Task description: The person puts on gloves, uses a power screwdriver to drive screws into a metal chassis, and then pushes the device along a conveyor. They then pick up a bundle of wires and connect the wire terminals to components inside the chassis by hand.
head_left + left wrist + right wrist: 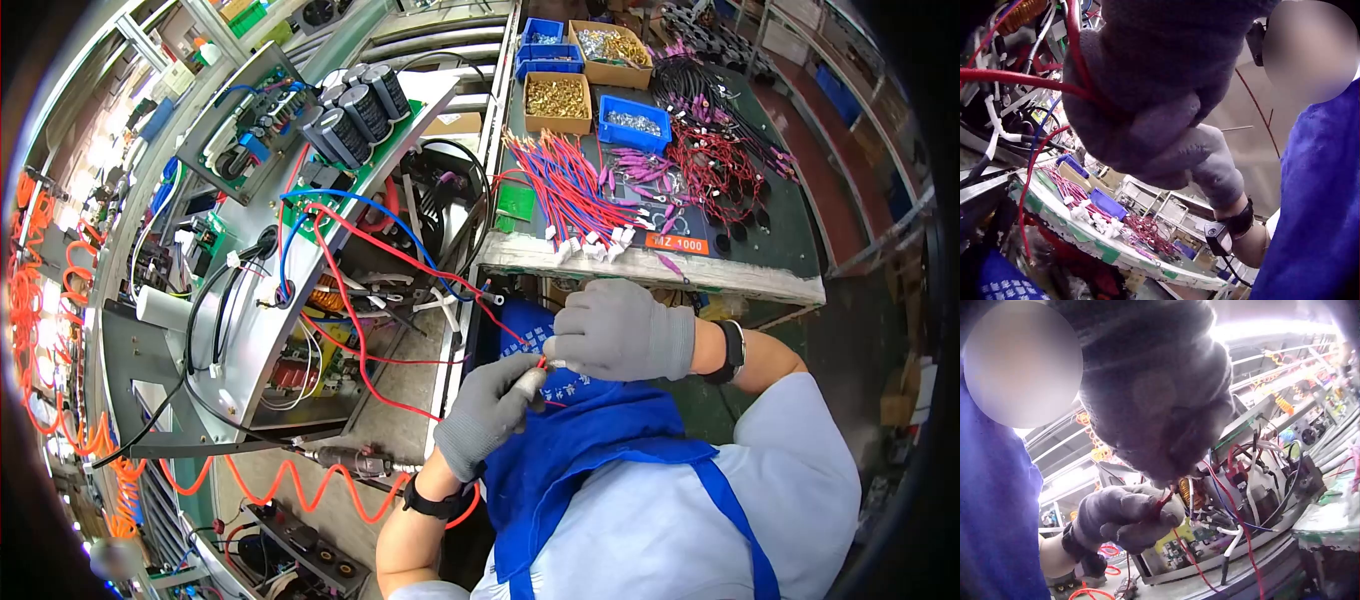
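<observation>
Both hands wear grey knitted gloves and meet in front of the blue apron. My left hand (485, 415) pinches a red wire (542, 363) near its end, with the thumb along it. In the right wrist view this red wire (1162, 504) sticks up from the left fingertips. My right hand (625, 335) has its fingers curled and its fingertips at the wire's end, pinching there; the tip itself is hidden. Another red wire (350, 335) runs from the green circuit board (395, 130) down to the left hand. In the left wrist view a red wire (1016, 76) passes under the left glove.
On the left stands an open metal chassis (250, 370) with capacitors (355, 115) and cables. The bench (745, 265) ahead bears red-blue wire bundles (570, 190), a blue bin (634, 124) and a cardboard box of brass parts (557, 100). Orange coiled hose (300, 490) hangs at lower left.
</observation>
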{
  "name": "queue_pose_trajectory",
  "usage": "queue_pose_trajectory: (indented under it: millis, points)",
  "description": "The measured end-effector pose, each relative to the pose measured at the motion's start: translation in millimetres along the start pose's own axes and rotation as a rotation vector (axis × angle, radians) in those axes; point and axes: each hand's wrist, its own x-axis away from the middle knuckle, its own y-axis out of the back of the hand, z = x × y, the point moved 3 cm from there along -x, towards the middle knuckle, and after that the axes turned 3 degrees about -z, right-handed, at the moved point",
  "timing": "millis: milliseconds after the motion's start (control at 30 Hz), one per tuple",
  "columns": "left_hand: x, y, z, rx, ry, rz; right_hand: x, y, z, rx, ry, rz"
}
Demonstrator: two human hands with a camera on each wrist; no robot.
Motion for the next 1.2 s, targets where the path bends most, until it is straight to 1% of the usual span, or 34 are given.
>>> queue_pose_trajectory:
  millis: [133, 233, 333, 433, 533, 633, 733, 833, 867, 933, 967, 1000, 1033, 1067, 1100, 1167, 1200]
  points:
    - [0.0, 1.4, 1.5, -0.023, 0.004, 0.043, -10.0, 6.2, -0.6, 0.052, 0.072, -0.002]
    - [1.3, 1.9, 0.7, -0.02, 0.007, 0.038, -16.8, 2.0, -9.1, -0.097, 0.121, -0.045]
    - [1.8, 3.5, 1.4, -0.028, -0.02, 0.028, -25.4, 2.6, -14.8, -0.263, 0.151, 0.014]
    - [1.6, 4.4, 7.2, -0.055, -0.094, 0.065, -31.5, -7.5, -25.2, -0.571, 0.117, 0.179]
    - [5.6, 2.6, 5.8, -0.038, -0.131, 0.068, -35.2, -23.0, -34.0, -1.038, 0.016, 0.362]
    - [10.6, 6.2, 3.9, 0.078, -0.167, 0.06, -31.1, -31.2, -36.0, -1.185, -0.047, 0.317]
    - [16.8, 9.1, 3.1, 0.171, -0.188, -0.046, -19.5, -39.3, -31.1, -1.286, -0.235, 0.167]
    - [20.9, 8.7, 4.5, 0.171, -0.212, -0.318, -8.2, -45.5, -20.7, -1.194, -0.342, -0.059]
    - [20.5, 7.2, 0.2, -0.047, -0.32, -0.447, -5.3, -45.1, -14.7, -1.168, -0.413, -0.097]
    - [21.2, -0.4, -8.8, -0.491, -0.527, -0.695, -0.1, -51.0, -7.3, -1.054, -0.445, -0.199]
    - [20.5, -2.4, -7.6, -0.549, -0.56, -0.726, 1.8, -52.8, -4.9, -0.997, -0.46, -0.25]
    - [19.1, -3.6, -5.0, -0.608, -0.594, -0.755, -0.8, -46.9, -0.6, -0.889, -0.44, -0.312]
    - [19.1, -4.2, -5.8, -0.668, -0.629, -0.785, -1.5, -46.3, 2.2, -0.843, -0.427, -0.35]
    - [21.3, -2.8, -9.6, -0.693, -0.563, -0.726, -1.9, -45.6, 4.8, -0.796, -0.413, -0.389]
    - [22.5, 1.6, -8.1, -0.509, -0.467, -0.645, -2.3, -44.0, 6.0, -0.748, -0.398, -0.427]
    - [26.6, 9.5, -1.3, -0.146, -0.272, -0.481, -8.1, -29.0, 6.9, -0.676, -0.265, -0.434]
    - [28.4, 13.0, -0.1, -0.047, -0.244, -0.413, -11.7, -23.0, 5.5, -0.64, -0.2, -0.439]
